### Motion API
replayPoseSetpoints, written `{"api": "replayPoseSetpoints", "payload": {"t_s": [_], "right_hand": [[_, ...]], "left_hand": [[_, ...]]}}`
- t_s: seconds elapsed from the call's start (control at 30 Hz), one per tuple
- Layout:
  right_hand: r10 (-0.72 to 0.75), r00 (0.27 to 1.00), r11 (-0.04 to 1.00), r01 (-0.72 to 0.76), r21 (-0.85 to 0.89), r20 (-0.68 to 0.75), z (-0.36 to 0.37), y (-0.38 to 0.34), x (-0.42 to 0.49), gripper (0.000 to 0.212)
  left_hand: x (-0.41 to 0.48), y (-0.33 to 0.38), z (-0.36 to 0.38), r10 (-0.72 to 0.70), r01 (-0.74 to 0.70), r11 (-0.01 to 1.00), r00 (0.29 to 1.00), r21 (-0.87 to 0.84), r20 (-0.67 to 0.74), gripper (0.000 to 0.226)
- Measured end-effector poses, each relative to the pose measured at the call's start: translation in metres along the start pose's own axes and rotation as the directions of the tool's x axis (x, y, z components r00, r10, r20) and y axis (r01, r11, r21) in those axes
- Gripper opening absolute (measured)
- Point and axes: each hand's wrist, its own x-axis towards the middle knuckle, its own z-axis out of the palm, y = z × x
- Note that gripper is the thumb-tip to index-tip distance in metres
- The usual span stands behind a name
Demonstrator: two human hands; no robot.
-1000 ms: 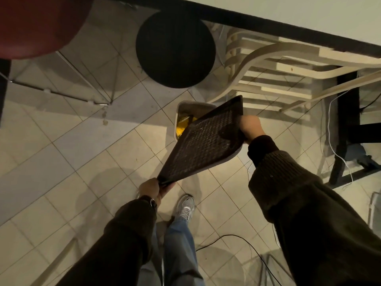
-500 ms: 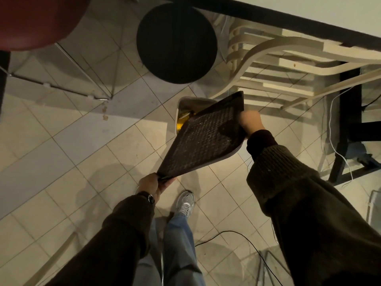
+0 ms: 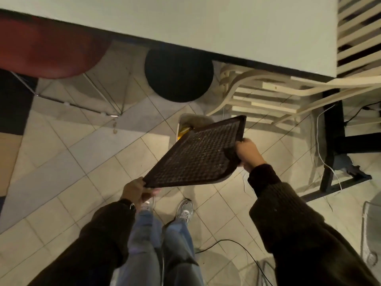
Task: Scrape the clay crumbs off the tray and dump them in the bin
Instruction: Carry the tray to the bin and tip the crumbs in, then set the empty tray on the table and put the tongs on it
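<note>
The left hand (image 3: 134,189) and right hand (image 3: 246,151) grip opposite corners of the dark grid-textured tray (image 3: 198,153), tilted at frame centre over the small pale bin (image 3: 185,122), which sits below a round black stool (image 3: 178,76) and beside stacked cream slatted chairs (image 3: 257,98).

L hand (image 3: 135,189) low, pinching tray (image 3: 198,157) corner; R hand (image 3: 246,151) higher, gripping edge.

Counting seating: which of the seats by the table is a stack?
The white slatted chairs on the right: several nested frames. The black round stool and red chair are single.
</note>
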Motion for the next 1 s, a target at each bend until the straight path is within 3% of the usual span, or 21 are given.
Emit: {"api": "replayPoseSetpoints", "payload": {"t_s": [0.07, 0.17, 0.27, 0.5, 0.7, 0.87, 1.0], "right_hand": [[0.048, 0.997, 0.994, -0.054, 0.097, 0.058, -0.011, 0.003, -0.051, 0.034], [0.045, 0.992, 0.970, -0.071, 0.232, 0.114, -0.028, 0.006, -0.129, 0.029], [-0.014, 0.980, 0.931, -0.059, 0.359, 0.197, -0.041, 0.008, -0.209, 0.028], [-0.184, 0.945, 0.878, 0.033, 0.478, 0.272, -0.034, 0.007, -0.329, 0.032], [-0.336, 0.931, 0.835, 0.223, 0.503, 0.145, -0.016, -0.021, -0.347, 0.052], [-0.466, 0.881, 0.768, 0.358, 0.531, 0.080, 0.007, -0.053, -0.334, 0.054], [-0.417, 0.906, 0.775, 0.312, 0.550, 0.073, 0.038, -0.067, -0.295, 0.057]], "left_hand": [[-0.043, 0.019, -0.017, 0.059, -0.059, 0.998, 0.998, 0.037, -0.006, 0.018], [-0.114, 0.048, -0.039, 0.145, -0.145, 0.988, 0.989, 0.043, 0.004, 0.027], [-0.185, 0.064, -0.058, 0.256, -0.256, 0.967, 0.966, 0.006, -0.038, 0.030], [-0.311, 0.046, -0.066, 0.473, -0.471, 0.881, 0.875, -0.045, 0.103, 0.040], [-0.357, 0.015, -0.050, 0.417, -0.400, 0.906, 0.899, -0.138, 0.131, 0.042], [-0.358, 0.030, -0.041, 0.552, -0.541, 0.834, 0.827, -0.111, 0.111, 0.045], [-0.331, 0.067, -0.045, 0.619, -0.612, 0.786, 0.773, -0.088, 0.138, 0.048]]}}
